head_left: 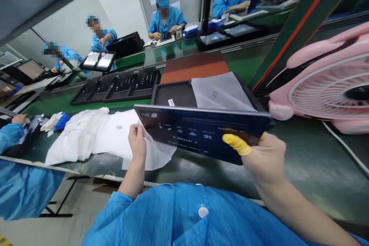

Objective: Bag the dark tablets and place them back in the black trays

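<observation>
My right hand (pixel 263 157), with a yellow cot on the thumb, grips the right end of a dark glossy panel (pixel 196 132) printed with white icons and held level above the green belt. My left hand (pixel 137 143) pinches the edge of a thin white foam bag (pixel 155 152) that lies under the panel's left end. More white bags (pixel 83 134) are piled to the left on the belt.
A black tray (pixel 175 94) with a white sheet (pixel 220 92) sits behind the panel. Trays of dark panels (pixel 115 84) lie further left. A pink fan (pixel 328 84) stands at the right. A co-worker's blue sleeve (pixel 11 138) is at the left; several people work across the belt.
</observation>
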The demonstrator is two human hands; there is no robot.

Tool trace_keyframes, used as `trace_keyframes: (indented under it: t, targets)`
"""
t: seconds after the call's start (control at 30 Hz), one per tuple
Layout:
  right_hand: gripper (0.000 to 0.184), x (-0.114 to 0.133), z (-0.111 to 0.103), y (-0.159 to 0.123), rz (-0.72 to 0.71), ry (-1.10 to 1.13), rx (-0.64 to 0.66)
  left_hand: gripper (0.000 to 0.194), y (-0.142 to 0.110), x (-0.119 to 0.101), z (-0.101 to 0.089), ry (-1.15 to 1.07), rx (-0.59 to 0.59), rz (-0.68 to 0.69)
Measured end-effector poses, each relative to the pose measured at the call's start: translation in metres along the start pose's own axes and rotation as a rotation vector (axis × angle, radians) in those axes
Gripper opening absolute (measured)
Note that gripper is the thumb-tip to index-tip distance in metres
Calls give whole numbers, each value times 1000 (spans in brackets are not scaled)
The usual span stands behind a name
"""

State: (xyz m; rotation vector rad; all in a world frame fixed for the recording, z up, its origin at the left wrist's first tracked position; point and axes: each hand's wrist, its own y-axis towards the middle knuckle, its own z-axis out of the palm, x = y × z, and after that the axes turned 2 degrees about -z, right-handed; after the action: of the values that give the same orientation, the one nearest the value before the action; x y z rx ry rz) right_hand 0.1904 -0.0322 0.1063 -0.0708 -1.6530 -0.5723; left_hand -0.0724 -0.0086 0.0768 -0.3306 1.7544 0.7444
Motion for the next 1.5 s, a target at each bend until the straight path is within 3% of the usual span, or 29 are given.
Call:
trace_keyframes:
  t: [0.13,0.27,0.33,0.43,0.53,0.63,0.7,0.83,1.0,1.1,1.2,1.33,1.5]
  targets:
    - [25,5,6,-10,-64,-95,202,23,14,3,1,-75,22,-40]
    - [27,-2,14,-20,-44,-121,278,24,23,-17,-4,53,-45,107]
    - [27,-6,22,-23,-16,-86,308,24,17,-32,-4,135,72,262]
    - [28,-11,36,-23,88,16,292,25,-6,-44,-4,188,389,515]
    - [33,-22,49,-15,243,125,184,23,-30,-36,-15,254,500,542]
    - [39,-35,61,-4,376,273,41,15,-40,-18,-32,367,497,467]
    - [41,-40,70,2,442,411,-18,20,-38,-10,-39,404,499,468]
    - [42,-39,85,4,560,651,11,29,-30,-8,-37,456,495,495]
    - [40,-36,91,6,605,652,-60,25,-21,-15,-33,524,453,572]
    - [41,-37,91,8,568,649,-48,24,-10,-27,-20,539,410,610]
    - [42,-34,94,6,532,621,-27,27,11,-43,11,595,332,659]
    - [46,-32,96,3,541,620,-3,29,41,-53,47,857,152,815]
    - [45,-40,97,5,521,564,-26,31,51,-47,49,960,108,823]
